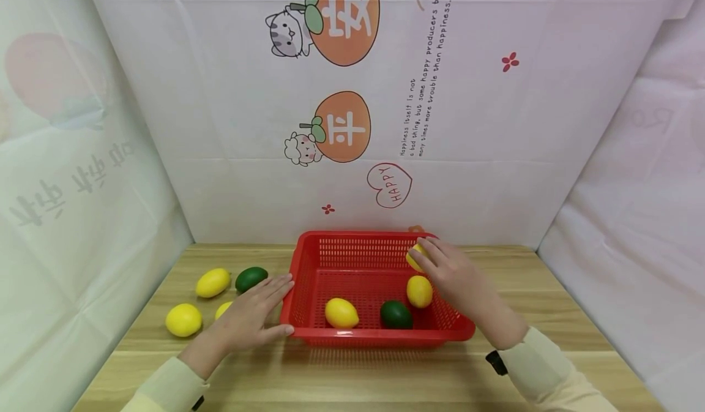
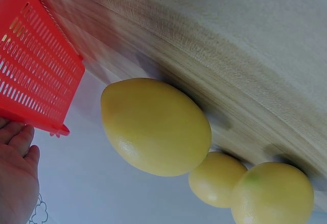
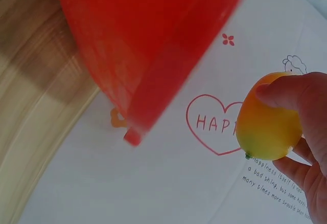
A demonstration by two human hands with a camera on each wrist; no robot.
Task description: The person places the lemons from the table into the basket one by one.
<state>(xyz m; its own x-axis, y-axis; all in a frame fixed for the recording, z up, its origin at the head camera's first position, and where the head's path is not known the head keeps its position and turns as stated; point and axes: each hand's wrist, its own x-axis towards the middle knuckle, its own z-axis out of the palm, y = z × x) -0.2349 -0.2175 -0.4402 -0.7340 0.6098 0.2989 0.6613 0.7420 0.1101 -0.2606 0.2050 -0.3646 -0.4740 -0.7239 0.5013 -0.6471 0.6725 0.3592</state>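
A red plastic basket (image 1: 352, 333) stands on the wooden table. My left hand (image 1: 254, 311) rests against its left side, fingers stretched out and the tips touching the rim. At the basket's right back corner, my right hand (image 1: 454, 274) holds a yellow mango (image 1: 417, 258) above the inside. In the right wrist view, thumb and fingers pinch this mango (image 3: 271, 119), which has an orange blush and a small green stem. Inside the basket lie a lemon (image 1: 341, 313), a dark green fruit (image 1: 396, 315) and another yellow-orange fruit (image 1: 420, 291).
Left of the basket lie a lemon (image 1: 213, 283), a round yellow fruit (image 1: 183, 320) and a dark green fruit (image 1: 251, 278). Another yellow fruit (image 1: 223, 310) is partly hidden by my left hand. A printed white cloth (image 1: 468, 185) hangs behind the table and along both sides.
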